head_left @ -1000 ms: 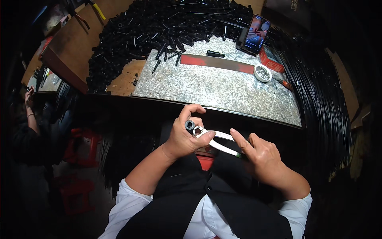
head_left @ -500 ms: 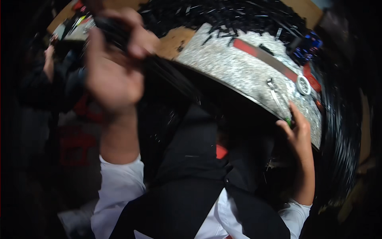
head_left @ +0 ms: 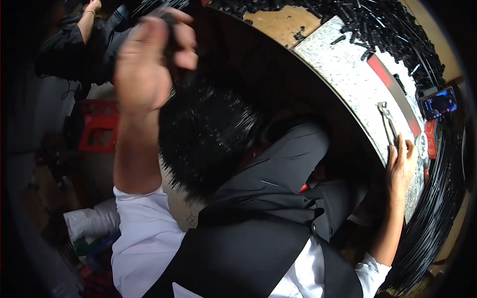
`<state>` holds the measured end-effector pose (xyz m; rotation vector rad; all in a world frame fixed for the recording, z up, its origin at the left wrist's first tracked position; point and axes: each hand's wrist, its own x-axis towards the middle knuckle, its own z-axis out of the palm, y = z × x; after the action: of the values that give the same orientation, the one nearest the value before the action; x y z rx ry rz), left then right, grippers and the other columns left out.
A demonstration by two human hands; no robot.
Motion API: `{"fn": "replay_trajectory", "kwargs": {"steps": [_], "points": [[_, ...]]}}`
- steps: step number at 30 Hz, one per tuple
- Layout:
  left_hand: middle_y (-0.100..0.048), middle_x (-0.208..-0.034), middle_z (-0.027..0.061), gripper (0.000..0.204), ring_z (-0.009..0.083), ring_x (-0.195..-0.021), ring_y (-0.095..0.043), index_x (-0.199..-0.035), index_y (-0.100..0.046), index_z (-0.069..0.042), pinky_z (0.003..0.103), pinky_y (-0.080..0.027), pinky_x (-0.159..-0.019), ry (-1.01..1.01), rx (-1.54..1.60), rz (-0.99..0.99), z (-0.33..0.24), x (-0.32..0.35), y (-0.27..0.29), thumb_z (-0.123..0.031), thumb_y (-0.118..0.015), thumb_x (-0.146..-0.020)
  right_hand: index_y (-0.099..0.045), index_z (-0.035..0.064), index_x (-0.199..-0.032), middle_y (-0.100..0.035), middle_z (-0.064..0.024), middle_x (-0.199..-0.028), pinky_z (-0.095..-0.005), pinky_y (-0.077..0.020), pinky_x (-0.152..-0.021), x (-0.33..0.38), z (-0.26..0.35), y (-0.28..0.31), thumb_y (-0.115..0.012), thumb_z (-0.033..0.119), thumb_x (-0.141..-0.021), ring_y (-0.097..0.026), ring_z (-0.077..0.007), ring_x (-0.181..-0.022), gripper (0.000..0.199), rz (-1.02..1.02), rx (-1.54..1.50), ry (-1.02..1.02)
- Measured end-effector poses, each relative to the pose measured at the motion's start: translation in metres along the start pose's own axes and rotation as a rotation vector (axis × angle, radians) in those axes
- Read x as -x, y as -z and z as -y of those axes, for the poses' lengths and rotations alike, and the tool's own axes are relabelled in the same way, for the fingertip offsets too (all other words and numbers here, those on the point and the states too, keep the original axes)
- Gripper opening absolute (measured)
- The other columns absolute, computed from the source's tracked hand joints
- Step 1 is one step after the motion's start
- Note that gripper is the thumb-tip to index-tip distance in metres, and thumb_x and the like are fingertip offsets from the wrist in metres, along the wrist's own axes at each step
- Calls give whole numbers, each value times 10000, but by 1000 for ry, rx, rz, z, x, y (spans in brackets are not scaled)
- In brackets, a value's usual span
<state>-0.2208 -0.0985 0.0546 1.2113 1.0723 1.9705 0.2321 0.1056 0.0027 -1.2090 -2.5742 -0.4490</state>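
Note:
My left hand (head_left: 149,64) is raised at the upper left, smeared by motion. Its fingers curl round a dark bundle (head_left: 170,42), apparently black strands; most of it is hidden. Over at the right, my right hand (head_left: 403,161) rests on the speckled pale board (head_left: 343,64). Its fingertips close on the handle ends of metal pliers (head_left: 387,116), whose jaws point away from me. Between my left arm and my leg stands a thick mass of black strands (head_left: 208,134), low beside the table.
Short black pieces (head_left: 377,30) heap along the board's far side. A red-and-grey strip (head_left: 395,94), a lit phone (head_left: 439,103) and a white ring (head_left: 423,144) lie by the right edge. Long black strands (head_left: 427,238) hang there. At left are a red crate (head_left: 99,126) and another person's arm (head_left: 87,25).
The view has swung, so the table now sits further right. The black mass beside my leg shows clearly now. My left hand stays raised with its bundle; my right stays at the pliers.

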Motion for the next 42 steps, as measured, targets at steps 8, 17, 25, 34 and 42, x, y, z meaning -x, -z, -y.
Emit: {"fn": "replay_trajectory", "kwargs": {"steps": [8,17,25,34,42], "points": [[-600,-792,61,307,94,-628,-535,-1044,-588,31,231,-457,-608,708,-324,124,155,27,57,-250,-487,-974,-535,101,-1276,-509,-198,-1170,-413,-424,-923,-1,-4,-12,-550,171,-933,-508,-339,-1094,350,-6,-29,-31],[-588,-1206,191,517,339,-1117,-558,-1264,-527,-33,382,-433,-961,550,-1275,518,110,34,108,-355,-613,-868,-540,107,-1267,-510,-174,-1151,-400,-464,-857,1,-5,-16,-602,138,-905,-529,-309,-1039,369,-54,35,61],[-652,-936,199,241,239,-875,-616,-970,-610,87,337,-462,-806,-88,-1040,90,-97,34,32,-133,-533,-908,-569,90,-1225,-531,-166,-1151,-381,-487,-857,4,-11,-12,-620,175,-898,-554,-310,-1047,342,-109,193,44],[-564,-758,240,347,353,-641,-548,-1028,-525,101,436,-454,-593,-648,-827,490,-110,65,-9,-204,-376,-960,-527,117,-1274,-422,-177,-1272,-451,-416,-956,25,-11,-6,-626,144,-873,-469,-360,-1163,414,-125,-35,-82],[-555,-720,212,347,315,-587,-554,-974,-499,105,387,-477,-541,-935,-897,672,-86,45,-55,-185,-310,-974,-455,93,-1308,-442,-204,-1285,-493,-389,-968,47,10,20,-680,173,-802,-454,-401,-1161,559,-65,92,-94]]}}
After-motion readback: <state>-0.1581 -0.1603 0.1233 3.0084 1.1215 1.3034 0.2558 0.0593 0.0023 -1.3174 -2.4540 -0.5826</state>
